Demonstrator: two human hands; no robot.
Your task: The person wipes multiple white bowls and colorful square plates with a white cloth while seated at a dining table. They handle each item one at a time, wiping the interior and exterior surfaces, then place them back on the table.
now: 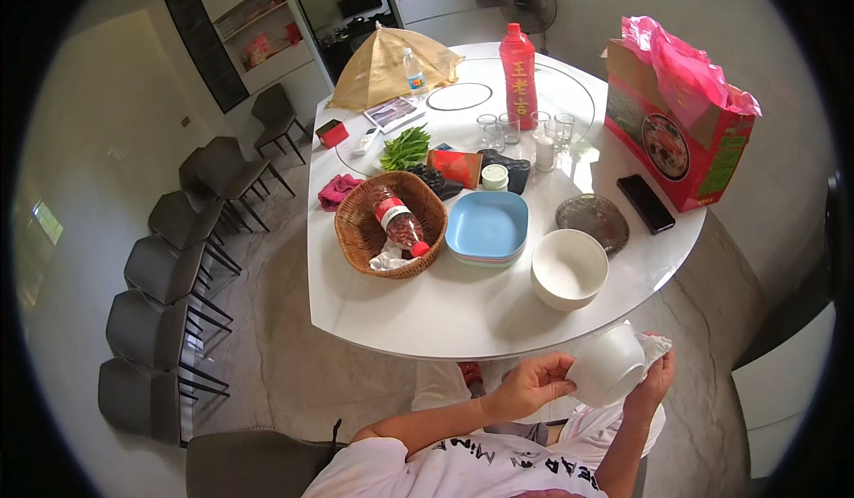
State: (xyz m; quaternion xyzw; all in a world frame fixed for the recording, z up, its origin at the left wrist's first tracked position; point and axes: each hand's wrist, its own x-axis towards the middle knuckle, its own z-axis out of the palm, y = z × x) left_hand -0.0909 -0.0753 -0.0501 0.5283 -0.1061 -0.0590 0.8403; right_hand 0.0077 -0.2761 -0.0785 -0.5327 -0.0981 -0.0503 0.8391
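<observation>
A white bowl [607, 369], tipped on its side, is held over my lap just off the table's front edge. My left hand [532, 386] pinches its rim from the left. On the other side my right hand [653, 384] grips a crumpled white tissue [656, 348] against the bowl; part of the tissue is hidden behind it. A second white bowl [569, 269] stands upright on the table just beyond, with a dark round plate [592, 222] behind it.
On the white table [400, 324] are a wicker basket [351, 222] holding a plastic bottle [398, 221], stacked square plates [487, 224], green vegetables [406, 148], glasses [563, 129], a red bottle [518, 75], a phone [646, 202] and a red carton [672, 133]. Grey chairs [151, 329] line the left wall.
</observation>
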